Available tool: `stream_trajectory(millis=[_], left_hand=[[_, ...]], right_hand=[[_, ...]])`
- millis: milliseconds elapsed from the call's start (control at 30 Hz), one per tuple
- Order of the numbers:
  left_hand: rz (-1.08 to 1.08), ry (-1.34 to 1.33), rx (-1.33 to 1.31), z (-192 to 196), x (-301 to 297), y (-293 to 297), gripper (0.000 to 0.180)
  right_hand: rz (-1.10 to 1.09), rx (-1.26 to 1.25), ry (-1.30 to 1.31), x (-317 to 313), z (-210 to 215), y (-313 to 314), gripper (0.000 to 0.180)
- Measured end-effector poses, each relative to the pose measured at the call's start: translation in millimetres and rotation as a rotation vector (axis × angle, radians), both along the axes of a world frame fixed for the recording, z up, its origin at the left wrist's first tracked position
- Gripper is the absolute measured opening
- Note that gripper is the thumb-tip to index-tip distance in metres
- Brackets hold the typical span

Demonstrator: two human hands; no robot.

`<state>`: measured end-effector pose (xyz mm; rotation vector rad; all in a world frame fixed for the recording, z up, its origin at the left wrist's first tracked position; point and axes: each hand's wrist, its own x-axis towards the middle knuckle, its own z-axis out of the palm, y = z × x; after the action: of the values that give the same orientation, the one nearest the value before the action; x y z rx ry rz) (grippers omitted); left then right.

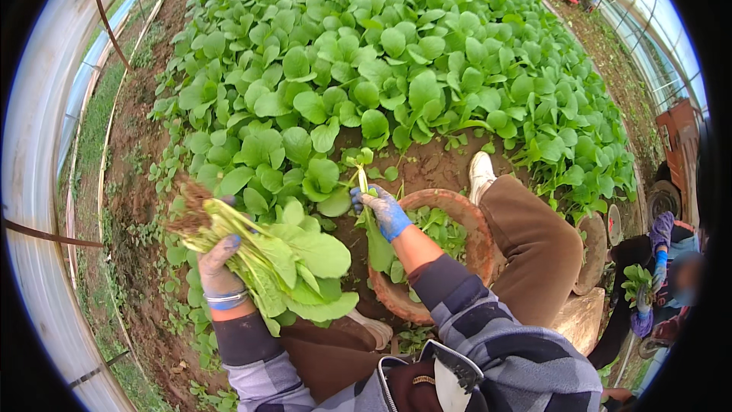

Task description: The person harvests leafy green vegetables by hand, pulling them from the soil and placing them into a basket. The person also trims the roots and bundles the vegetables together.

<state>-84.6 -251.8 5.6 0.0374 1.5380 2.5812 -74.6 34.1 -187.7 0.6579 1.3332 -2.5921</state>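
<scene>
The left hand [219, 261] clasped a bunch of leafy greens [293, 259] with soil-covered roots [192, 212]; the gloved right hand [386, 212] held a slender plant [363, 176] beside a reddish basin [482, 230], near a dense leafy bed [396, 69].

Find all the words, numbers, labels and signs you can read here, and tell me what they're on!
There are none that I can read.
Too small to make out: a gold-coloured mark on the dark clothing at the bottom.
Too blurred to tell if it has any writing: the reddish-brown object at the right edge.
No writing shows on the bunch of leafy greens or the round tub.
</scene>
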Motion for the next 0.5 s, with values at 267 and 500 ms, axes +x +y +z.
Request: stream_trajectory(millis=[267,500], left_hand=[[-0.435,-0.292,-0.009,-19.4,29.6,108.9,0.05],[-0.708,-0.223,-0.023,-22.8,49.9,139.2,0.058]], right_hand=[[0.015,-0.17,0.523,15.1,127.3,32.4,0.022],[-0.119,-0.144,0.388,28.9,190.8,43.1,0.034]])
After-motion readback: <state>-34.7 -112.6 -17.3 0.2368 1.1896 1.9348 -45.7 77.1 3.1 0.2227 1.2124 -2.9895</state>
